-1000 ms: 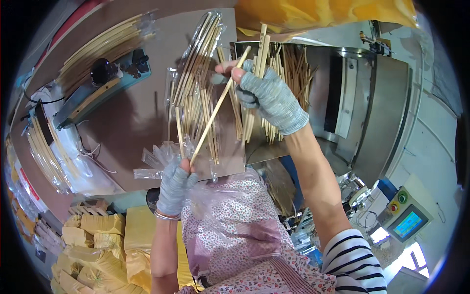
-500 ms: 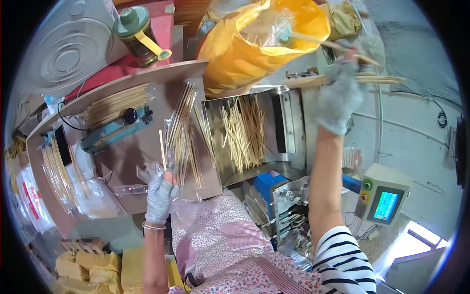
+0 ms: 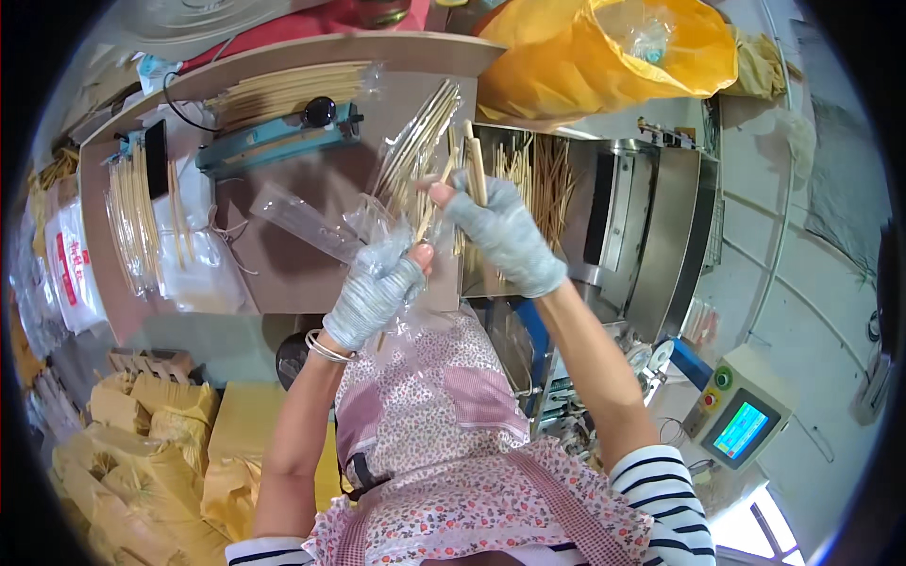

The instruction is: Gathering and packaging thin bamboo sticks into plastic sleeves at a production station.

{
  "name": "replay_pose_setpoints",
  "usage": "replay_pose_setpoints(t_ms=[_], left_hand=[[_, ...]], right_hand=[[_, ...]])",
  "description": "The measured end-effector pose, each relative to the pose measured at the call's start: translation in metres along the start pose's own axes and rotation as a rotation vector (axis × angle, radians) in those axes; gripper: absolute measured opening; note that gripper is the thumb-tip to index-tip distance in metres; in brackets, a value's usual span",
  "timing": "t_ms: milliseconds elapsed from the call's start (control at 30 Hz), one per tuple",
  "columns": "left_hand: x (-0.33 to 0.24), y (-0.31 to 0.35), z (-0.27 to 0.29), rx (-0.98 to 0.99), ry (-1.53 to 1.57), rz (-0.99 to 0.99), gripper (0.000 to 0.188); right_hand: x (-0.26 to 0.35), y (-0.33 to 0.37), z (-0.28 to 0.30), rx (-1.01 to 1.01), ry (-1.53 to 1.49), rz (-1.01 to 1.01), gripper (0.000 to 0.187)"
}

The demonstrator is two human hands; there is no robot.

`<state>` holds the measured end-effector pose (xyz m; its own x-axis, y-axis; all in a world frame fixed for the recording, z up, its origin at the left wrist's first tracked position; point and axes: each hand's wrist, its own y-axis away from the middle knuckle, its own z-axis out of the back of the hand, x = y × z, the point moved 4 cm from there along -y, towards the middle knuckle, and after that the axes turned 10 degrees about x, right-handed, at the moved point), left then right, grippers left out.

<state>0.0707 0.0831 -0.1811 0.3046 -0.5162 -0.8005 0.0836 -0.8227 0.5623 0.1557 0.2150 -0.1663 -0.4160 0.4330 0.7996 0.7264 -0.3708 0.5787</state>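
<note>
Both hands wear grey-white knit gloves with bare fingertips and meet over the table's near edge. My left hand [image 3: 373, 294] is closed on a thin wooden stick [image 3: 427, 215] and crumpled clear plastic [image 3: 377, 224]. My right hand [image 3: 510, 238] grips a few wooden sticks [image 3: 476, 168] that point up past its fingers; its thumb is by the upper end of the left hand's stick. Just beyond lie sticks in clear sleeves [image 3: 415, 137]. Right of them, loose sticks [image 3: 555, 184] fill a metal bin [image 3: 587, 193], partly hidden by the right hand.
On the brown table [image 3: 283, 193] are a blue bag sealer [image 3: 274, 146], a black phone [image 3: 156, 158], bundled sticks [image 3: 132, 222] and an empty clear sleeve [image 3: 307, 224]. A yellow sack [image 3: 566, 71] stands behind. At right are a steel housing [image 3: 670, 245] and a control screen [image 3: 741, 429].
My right hand has come down and left from beside the yellow sack, sticks still in it, to meet my left hand. The left hand has risen slightly; the whole view has shifted.
</note>
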Motion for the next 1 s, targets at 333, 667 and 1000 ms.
replay_pose_setpoints(t_ms=[333, 667, 1000], left_hand=[[0.068, 0.026, 0.019, 0.162, 0.345, 0.301, 0.016], [0.161, 0.079, 0.127, -0.382, 0.631, 0.199, 0.011], [0.157, -0.085, 0.125, -0.358, -0.877, -0.09, 0.02]], right_hand=[[-0.05, -0.039, 0.064, -0.404, -0.494, 0.168, 0.019], [-0.075, -0.063, 0.074, -0.451, -0.12, 0.15, 0.026], [-0.191, -0.099, 0.029, -0.339, 0.476, -0.234, 0.033]])
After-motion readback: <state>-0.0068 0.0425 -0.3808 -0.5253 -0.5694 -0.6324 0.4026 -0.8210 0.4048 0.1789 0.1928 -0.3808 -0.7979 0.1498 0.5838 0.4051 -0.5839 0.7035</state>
